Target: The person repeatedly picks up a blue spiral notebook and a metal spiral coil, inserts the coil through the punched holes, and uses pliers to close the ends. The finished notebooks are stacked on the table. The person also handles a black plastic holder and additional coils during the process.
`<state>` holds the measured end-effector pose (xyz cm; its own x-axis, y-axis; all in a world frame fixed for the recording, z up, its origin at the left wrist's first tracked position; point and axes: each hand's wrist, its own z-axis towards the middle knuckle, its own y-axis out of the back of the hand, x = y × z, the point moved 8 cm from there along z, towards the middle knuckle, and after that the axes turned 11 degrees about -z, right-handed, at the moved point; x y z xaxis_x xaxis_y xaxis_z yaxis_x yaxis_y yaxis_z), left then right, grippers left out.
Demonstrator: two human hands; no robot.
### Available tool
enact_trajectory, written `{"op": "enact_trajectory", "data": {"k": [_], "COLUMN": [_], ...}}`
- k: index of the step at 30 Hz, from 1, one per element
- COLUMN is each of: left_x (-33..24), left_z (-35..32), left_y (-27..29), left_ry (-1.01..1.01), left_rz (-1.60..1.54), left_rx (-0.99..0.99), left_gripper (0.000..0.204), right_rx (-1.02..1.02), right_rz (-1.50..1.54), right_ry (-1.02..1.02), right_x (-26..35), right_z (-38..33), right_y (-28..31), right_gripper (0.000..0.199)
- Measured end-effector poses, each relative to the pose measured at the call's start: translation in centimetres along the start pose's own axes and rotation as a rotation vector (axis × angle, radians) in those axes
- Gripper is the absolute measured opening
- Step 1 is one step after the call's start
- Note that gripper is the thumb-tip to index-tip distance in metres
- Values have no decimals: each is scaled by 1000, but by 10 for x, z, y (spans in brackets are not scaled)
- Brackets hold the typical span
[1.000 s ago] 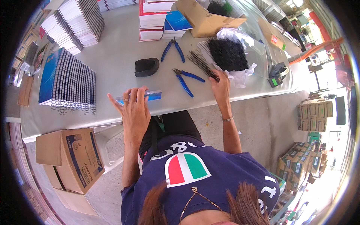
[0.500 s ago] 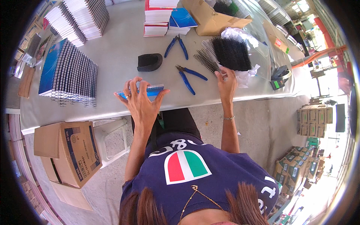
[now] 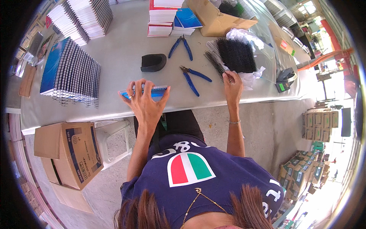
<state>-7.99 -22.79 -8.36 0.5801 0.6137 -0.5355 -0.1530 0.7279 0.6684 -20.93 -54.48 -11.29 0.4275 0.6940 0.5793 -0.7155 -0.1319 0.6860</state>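
Though near the table edge [image 3: 207, 101], hands [image 3: 145, 105] [image 3: 232, 87] well apart, nearer pliers [image 3: 190, 79] between.

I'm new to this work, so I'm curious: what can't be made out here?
In the head view:
- Middle of the blue book: hidden behind the left fingers.
- Whether the right fingers pinch the black coils: too small.
- Top of the red-covered books: cut off by the upper edge.

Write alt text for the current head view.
A person's left hand holds a blue item at a table; the right hand is at loose dark coils. Two blue-handled pliers and a curved black block lie nearby, with coil-bound books stacked at left.
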Motion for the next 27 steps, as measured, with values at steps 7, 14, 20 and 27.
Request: {"op": "enact_trajectory", "data": {"k": [7, 14, 20, 27], "left_x": [5, -1, 3, 7], "left_z": [-1, 1, 0, -1], "left_y": [-1, 5, 7, 2], "left_ry": [7, -6, 28, -1], "left_rz": [-26, -3, -55, -59], "left_rx": [-1, -35, -27, -40], "left_gripper": [50, 47, 43, 44], "right_rx": [-213, -172, 200, 591], "right_rz": [-117, 74, 931, 775], "right_ry": [64, -35, -207, 76], "right_x": [10, 1, 32, 134], "right_z": [-1, 3, -1, -23], "right_y": [11, 7, -13, -27], "right_gripper": [13, 15, 23, 24]}}
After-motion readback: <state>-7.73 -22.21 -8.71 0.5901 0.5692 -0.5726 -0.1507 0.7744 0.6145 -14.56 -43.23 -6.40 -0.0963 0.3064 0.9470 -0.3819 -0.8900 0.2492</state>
